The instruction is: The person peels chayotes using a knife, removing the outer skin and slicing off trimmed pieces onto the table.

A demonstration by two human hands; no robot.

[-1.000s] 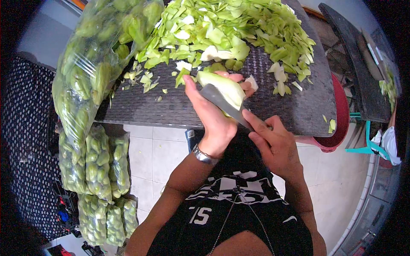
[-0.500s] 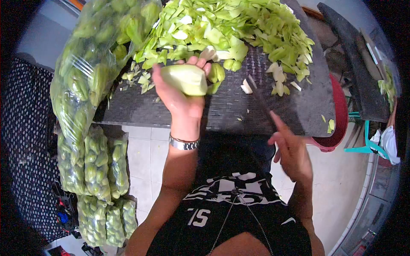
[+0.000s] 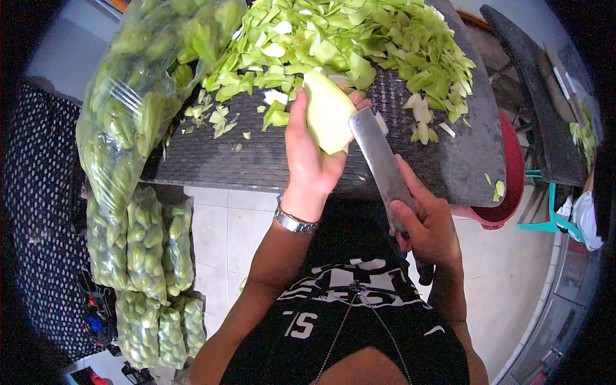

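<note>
In my left hand point(image 3: 311, 157) rests a peeled green mango point(image 3: 327, 112), pale and smooth, its narrower end toward me. The fingers curl behind it and the thumb lies along its left side. My right hand point(image 3: 427, 221) grips a broad-bladed knife point(image 3: 378, 154), with the handle end sticking out below the palm. Its blade points up and left, the tip close against the mango's right side; whether it touches is hard to tell. A white sliver point(image 3: 381, 124) shows beside the blade tip.
A heap of green peelings point(image 3: 314, 38) covers the back of the dark woven tabletop point(image 3: 224, 157). A large clear bag of green fruit point(image 3: 128, 115) hangs over the left edge. Several filled bags point(image 3: 146, 244) are on the floor. A red tub point(image 3: 510, 173) stands at right.
My left hand has moved right and turned the mango more upright. My right hand has brought the knife leftward to the mango, its blade now showing its flat side.
</note>
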